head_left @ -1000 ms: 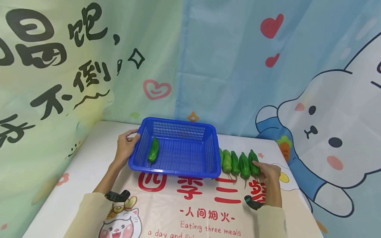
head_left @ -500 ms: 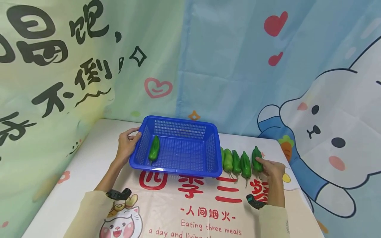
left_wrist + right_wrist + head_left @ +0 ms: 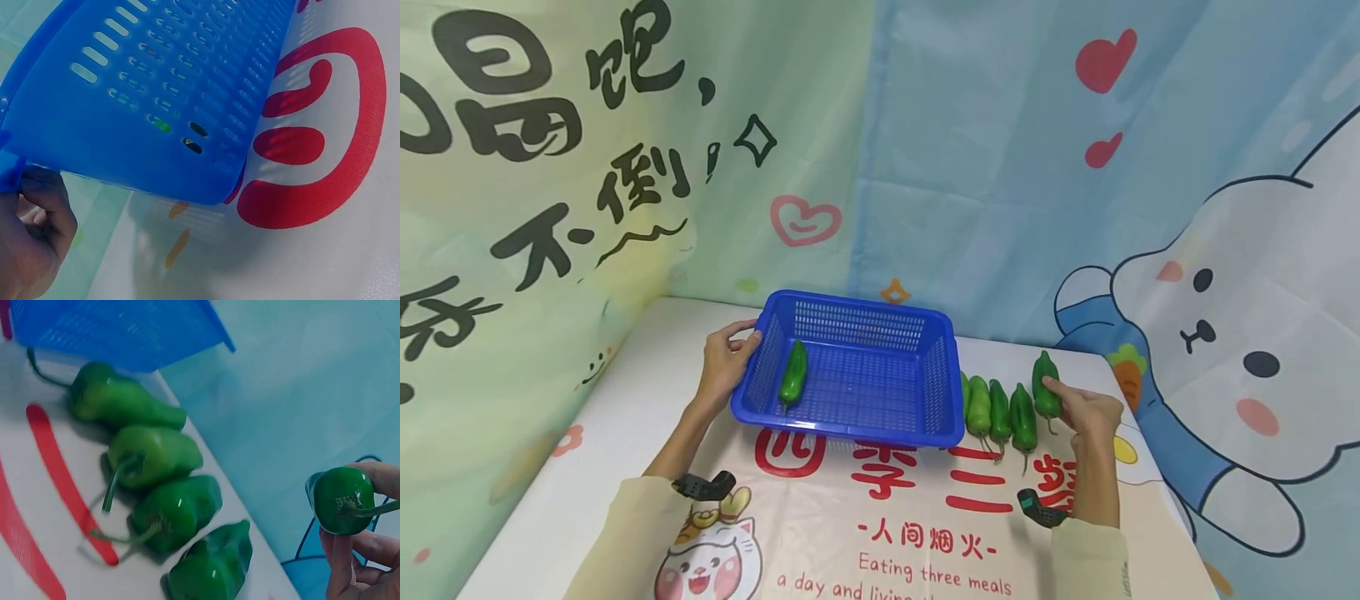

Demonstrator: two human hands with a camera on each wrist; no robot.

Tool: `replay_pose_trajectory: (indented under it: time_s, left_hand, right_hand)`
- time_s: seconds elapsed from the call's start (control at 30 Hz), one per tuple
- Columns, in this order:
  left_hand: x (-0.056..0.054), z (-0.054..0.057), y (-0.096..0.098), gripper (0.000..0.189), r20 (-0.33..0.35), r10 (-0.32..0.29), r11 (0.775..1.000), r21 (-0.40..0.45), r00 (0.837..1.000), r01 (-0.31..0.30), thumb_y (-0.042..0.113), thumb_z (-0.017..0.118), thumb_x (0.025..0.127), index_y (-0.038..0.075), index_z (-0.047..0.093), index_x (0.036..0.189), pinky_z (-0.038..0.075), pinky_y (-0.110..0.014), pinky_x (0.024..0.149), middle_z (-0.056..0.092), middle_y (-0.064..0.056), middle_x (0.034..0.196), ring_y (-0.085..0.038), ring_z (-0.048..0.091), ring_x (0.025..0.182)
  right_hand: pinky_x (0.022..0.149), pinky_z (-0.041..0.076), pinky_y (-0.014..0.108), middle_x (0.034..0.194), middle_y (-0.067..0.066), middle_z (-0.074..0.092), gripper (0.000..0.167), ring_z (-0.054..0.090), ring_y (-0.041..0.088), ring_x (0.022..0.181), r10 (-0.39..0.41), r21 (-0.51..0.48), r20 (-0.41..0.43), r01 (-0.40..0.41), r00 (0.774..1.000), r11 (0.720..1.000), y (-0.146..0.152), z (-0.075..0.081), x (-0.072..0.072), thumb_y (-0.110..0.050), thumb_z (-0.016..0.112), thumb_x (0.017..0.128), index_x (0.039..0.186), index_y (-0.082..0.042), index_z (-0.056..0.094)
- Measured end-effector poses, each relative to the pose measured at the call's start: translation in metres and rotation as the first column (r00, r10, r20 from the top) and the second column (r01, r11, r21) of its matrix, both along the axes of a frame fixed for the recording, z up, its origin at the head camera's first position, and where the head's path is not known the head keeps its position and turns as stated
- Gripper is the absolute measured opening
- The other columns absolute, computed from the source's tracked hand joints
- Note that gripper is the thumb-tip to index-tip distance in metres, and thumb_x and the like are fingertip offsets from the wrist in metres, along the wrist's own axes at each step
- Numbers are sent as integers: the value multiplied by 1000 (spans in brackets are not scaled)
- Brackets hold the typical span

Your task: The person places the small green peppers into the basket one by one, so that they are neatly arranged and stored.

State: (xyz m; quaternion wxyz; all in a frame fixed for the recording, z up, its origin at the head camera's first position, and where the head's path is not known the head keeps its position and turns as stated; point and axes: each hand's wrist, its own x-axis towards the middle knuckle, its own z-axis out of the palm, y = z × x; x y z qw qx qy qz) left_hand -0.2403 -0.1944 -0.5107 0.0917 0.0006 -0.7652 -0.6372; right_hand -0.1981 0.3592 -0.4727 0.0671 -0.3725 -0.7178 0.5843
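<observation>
A blue plastic basket [image 3: 850,432] with slotted walls stands at the middle of the table, one green pepper [image 3: 793,375] lying in its left part. My left hand [image 3: 724,368] grips the basket's left rim; in the left wrist view its fingers curl under the edge. My right hand [image 3: 1090,410] pinches another green pepper [image 3: 342,499] between thumb and fingers, stem towards the right wrist camera. That pepper is raised above the table. Left of it, several more green peppers [image 3: 1022,417] lie in a row beside the basket, the nearest to the basket partly hidden behind its wall.
The table [image 3: 617,417] has a printed cloth with red characters and a cartoon cat [image 3: 703,567]. A printed curtain [image 3: 970,167] hangs close behind the table's back edge and along its left side.
My right hand has lifted the rightmost pepper off the table, away from the row. My left hand stays on the basket's rim, and the basket has not moved on the table.
</observation>
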Motion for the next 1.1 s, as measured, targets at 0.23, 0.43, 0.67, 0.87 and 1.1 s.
replay_pose_trajectory:
  time_s: [0.23, 0.43, 0.67, 0.87, 1.1]
  left_hand:
    - [-2, 1, 1, 44, 3, 2, 1000, 6, 1000, -2, 15, 64, 110, -9, 61, 147, 55, -19, 52, 76, -36, 89, -4, 67, 57]
    - [-2, -1, 0, 42, 2, 9, 1000, -3, 1000, -9, 15, 64, 111, -8, 63, 146, 55, -20, 52, 77, -31, 85, -5, 67, 56]
    - [-1, -2, 0, 42, -2, 16, 1000, -2, 1000, -16, 16, 64, 111, -7, 64, 145, 56, -20, 52, 77, -26, 82, -4, 66, 55]
    - [0, -1, 1, 43, 0, 12, 1000, 4, 1000, -12, 15, 64, 110, -8, 62, 147, 56, -20, 52, 77, -31, 87, -4, 67, 57]
    - [0, 0, 1, 42, -9, 14, 1000, -21, 1000, -14, 16, 64, 111, -7, 63, 146, 56, -19, 55, 76, -39, 95, -3, 68, 60]
  right_hand:
    - [71, 55, 10, 84, -14, 67, 66, 69, 0, 72, 17, -32, -35, -18, 999, 999, -14, 13, -4, -43, 90, 90, 135, -1, 68]
    - [72, 56, 10, 103, -6, 67, 65, 69, 1, 76, 0, -53, -58, -3, 998, 999, -31, 15, -9, -39, 90, 91, 139, -1, 68]
    - [91, 59, 17, 114, -2, 69, 69, 69, 4, 87, 17, -67, -52, -20, 998, 998, -47, 16, -10, -42, 91, 90, 142, -3, 68]
    - [110, 53, 32, 120, -1, 65, 68, 63, 12, 102, 56, -73, -18, -57, 998, 996, -58, 20, -12, -43, 90, 90, 141, -4, 68]
    - [100, 55, 29, 128, 7, 69, 68, 64, 15, 102, 83, -53, -47, -86, 995, 995, -74, 21, -14, -43, 90, 90, 139, 0, 70]
